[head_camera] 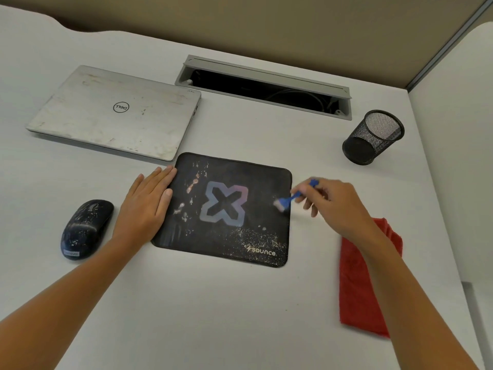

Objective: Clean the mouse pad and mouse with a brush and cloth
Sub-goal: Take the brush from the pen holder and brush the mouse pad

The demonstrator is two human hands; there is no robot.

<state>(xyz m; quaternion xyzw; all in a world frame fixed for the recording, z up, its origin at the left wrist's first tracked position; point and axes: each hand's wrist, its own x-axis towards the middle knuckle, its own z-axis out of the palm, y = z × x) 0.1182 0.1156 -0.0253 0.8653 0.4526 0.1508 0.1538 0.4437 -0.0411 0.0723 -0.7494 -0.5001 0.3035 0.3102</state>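
Observation:
A black mouse pad (226, 236) with a pale X logo lies in the middle of the white desk, speckled with crumbs and dust. My left hand (145, 202) lies flat on its left edge, fingers together. My right hand (330, 202) grips a small blue brush (289, 198) whose pale bristles touch the pad's right edge; the brush is motion-blurred. A dusty black mouse (85, 228) sits on the desk left of the pad. A red cloth (360, 284) lies crumpled to the right, partly under my right forearm.
A closed silver laptop (114, 113) lies behind the pad at the left. An open cable tray (264, 86) is set into the desk at the back. A black mesh pen cup (373, 137) lies tipped at the right. A partition wall runs behind the desk.

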